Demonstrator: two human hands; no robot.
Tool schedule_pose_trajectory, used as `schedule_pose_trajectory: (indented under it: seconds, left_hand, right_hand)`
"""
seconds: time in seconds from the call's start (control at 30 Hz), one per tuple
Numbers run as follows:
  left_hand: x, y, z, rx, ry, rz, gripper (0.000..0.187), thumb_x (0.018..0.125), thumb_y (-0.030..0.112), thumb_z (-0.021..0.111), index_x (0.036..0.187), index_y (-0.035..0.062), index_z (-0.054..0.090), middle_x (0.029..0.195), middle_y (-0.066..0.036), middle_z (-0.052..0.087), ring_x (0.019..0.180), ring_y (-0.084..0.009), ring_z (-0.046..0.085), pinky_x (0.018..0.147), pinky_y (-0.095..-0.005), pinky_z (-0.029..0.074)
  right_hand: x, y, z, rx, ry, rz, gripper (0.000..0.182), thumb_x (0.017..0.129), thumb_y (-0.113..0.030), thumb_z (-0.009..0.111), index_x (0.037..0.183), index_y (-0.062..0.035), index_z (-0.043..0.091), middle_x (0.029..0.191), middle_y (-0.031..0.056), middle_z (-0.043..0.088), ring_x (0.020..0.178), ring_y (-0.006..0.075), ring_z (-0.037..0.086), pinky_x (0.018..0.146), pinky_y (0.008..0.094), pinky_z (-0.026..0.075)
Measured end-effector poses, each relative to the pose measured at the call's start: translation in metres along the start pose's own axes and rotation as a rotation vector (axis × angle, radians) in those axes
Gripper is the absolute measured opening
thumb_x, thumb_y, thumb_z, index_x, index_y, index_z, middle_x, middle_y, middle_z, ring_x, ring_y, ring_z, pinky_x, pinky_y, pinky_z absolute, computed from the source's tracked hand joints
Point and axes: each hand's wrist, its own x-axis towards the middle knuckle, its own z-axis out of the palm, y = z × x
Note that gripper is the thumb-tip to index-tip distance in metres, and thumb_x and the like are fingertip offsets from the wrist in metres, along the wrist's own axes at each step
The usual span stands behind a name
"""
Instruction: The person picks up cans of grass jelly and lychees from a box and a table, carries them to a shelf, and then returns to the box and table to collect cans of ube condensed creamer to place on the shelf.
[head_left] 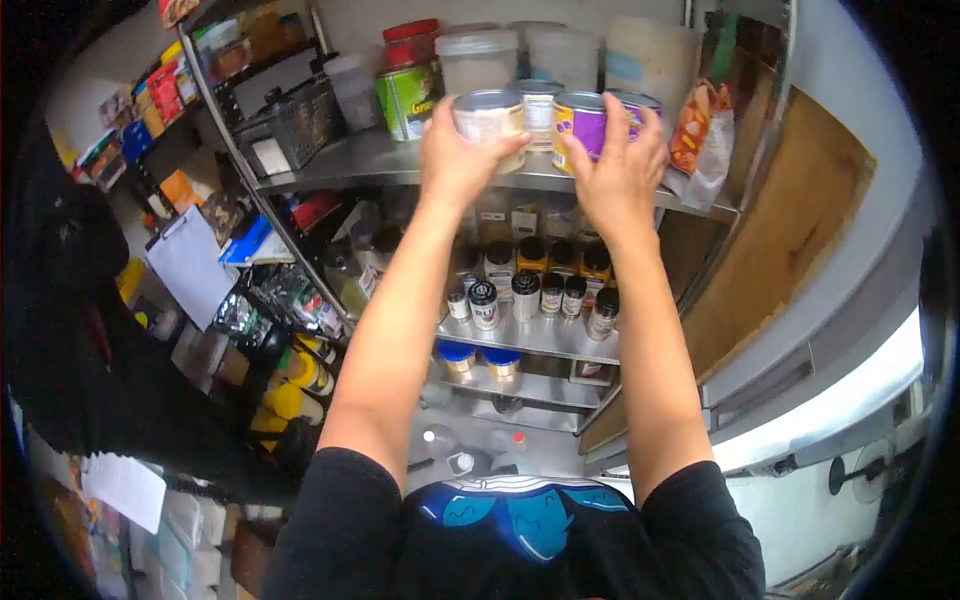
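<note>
Head camera view: two bare arms reach up to a steel shelf [400, 160] crowded with cans. The left hand [458, 150] wraps its fingers closed around a white-labelled can [490, 118]; the right hand [622, 165] curls around a purple can [578, 122]. Both cans look rigid, smooth and fairly heavy, best gripped around the sides. Spice jars [530, 292] stand on the shelf below
</note>
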Motion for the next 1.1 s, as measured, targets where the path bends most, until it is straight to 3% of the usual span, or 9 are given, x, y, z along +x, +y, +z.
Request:
schedule_pose_trajectory:
  seconds: [0.23,0.37,0.53,0.7,0.83,0.9,0.97,1.03,1.1]
  left_hand:
    - [-0.016,0.007,0.008,0.388,0.006,0.080,0.110,0.053,0.032,0.089,0.137,0.0013,0.024,0.113,-0.024,0.053,0.105,-0.0393,0.054,0.089,-0.0464,0.045]
    - [-0.038,-0.002,0.001,0.283,0.270,0.380,0.101,0.055,0.031,0.084,0.134,0.0021,0.028,0.117,-0.029,0.040,0.107,-0.0439,0.043,0.093,-0.0506,0.038]
    - [-0.176,-0.010,-0.110,0.222,0.039,0.375,0.084,0.058,0.025,0.080,0.132,0.0209,0.041,0.130,-0.025,0.032,0.118,-0.0442,0.036,0.094,-0.0563,0.032]
    - [-0.358,-0.054,-0.260,0.326,-0.260,-0.140,0.063,0.068,0.023,0.074,0.125,0.0128,0.049,0.132,-0.018,0.038,0.118,-0.0360,0.041,0.095,-0.0491,0.038]
    - [-0.504,-0.033,-0.381,0.407,-0.316,-0.783,0.047,0.076,0.022,0.068,0.118,0.0077,0.056,0.107,-0.018,0.058,0.106,-0.0363,0.053,0.093,-0.0442,0.042]
    - [-0.570,-0.013,-0.424,0.479,-0.172,-0.940,0.047,0.076,0.022,0.068,0.118,0.0062,0.055,0.106,-0.019,0.059,0.100,-0.0375,0.056,0.090,-0.0445,0.044]
    - [-0.613,0.016,-0.460,0.516,-0.050,-1.175,0.047,0.076,0.023,0.069,0.118,0.0077,0.055,0.106,-0.019,0.059,0.100,-0.0380,0.057,0.087,-0.0449,0.046]
    - [-0.650,0.034,-0.485,0.515,0.035,-1.309,0.047,0.077,0.023,0.069,0.119,0.0095,0.055,0.107,-0.019,0.059,0.099,-0.0381,0.057,0.086,-0.0451,0.046]
    - [-0.676,0.055,-0.505,0.517,0.150,-1.399,0.046,0.078,0.023,0.069,0.120,0.0112,0.054,0.108,-0.019,0.058,0.099,-0.0380,0.057,0.085,-0.0449,0.046]
  right_hand:
    - [-0.007,0.006,0.000,-0.082,-0.122,-0.092,0.072,0.083,-0.027,0.065,0.144,-0.0125,0.029,0.138,0.0306,0.033,0.117,0.0474,0.043,0.098,0.0522,0.036]
    - [0.003,0.023,0.013,-0.152,-0.087,-0.301,0.064,0.088,-0.036,0.058,0.135,0.0036,0.039,0.131,0.0268,0.046,0.118,0.0401,0.046,0.099,0.0469,0.038]
    - [0.022,0.069,0.042,-0.357,0.042,-0.547,0.066,0.087,-0.050,0.056,0.127,0.0014,0.048,0.117,0.0258,0.055,0.106,0.0410,0.053,0.089,0.0479,0.044]
    - [-0.094,-0.030,0.030,0.375,0.134,-0.649,0.044,0.088,-0.029,0.062,0.119,0.0010,0.054,0.118,0.0184,0.056,0.110,0.0378,0.052,0.095,0.0472,0.042]
    - [-0.285,-0.154,0.007,0.722,-0.535,-0.733,0.041,0.083,-0.006,0.061,0.121,0.0038,0.049,0.124,0.0192,0.052,0.123,0.0380,0.043,0.104,0.0474,0.032]
    - [-0.357,-0.202,-0.016,0.834,-1.268,-0.643,0.041,0.079,-0.005,0.060,0.119,0.0022,0.051,0.126,0.0246,0.048,0.116,0.0418,0.047,0.100,0.0462,0.036]
    - [-0.399,-0.268,-0.030,0.898,-1.902,-0.888,0.039,0.076,-0.007,0.061,0.115,-0.0009,0.055,0.116,0.0227,0.055,0.111,0.0404,0.051,0.095,0.0429,0.041]
    - [-0.432,-0.334,-0.044,0.853,-2.214,-1.177,0.035,0.077,-0.011,0.062,0.111,-0.0033,0.058,0.108,0.0208,0.060,0.105,0.0399,0.054,0.092,0.0417,0.043]
    - [-0.464,-0.388,-0.057,0.934,-2.108,-1.335,0.036,0.077,-0.014,0.064,0.112,-0.0046,0.058,0.110,0.0193,0.060,0.105,0.0387,0.055,0.092,0.0421,0.043]
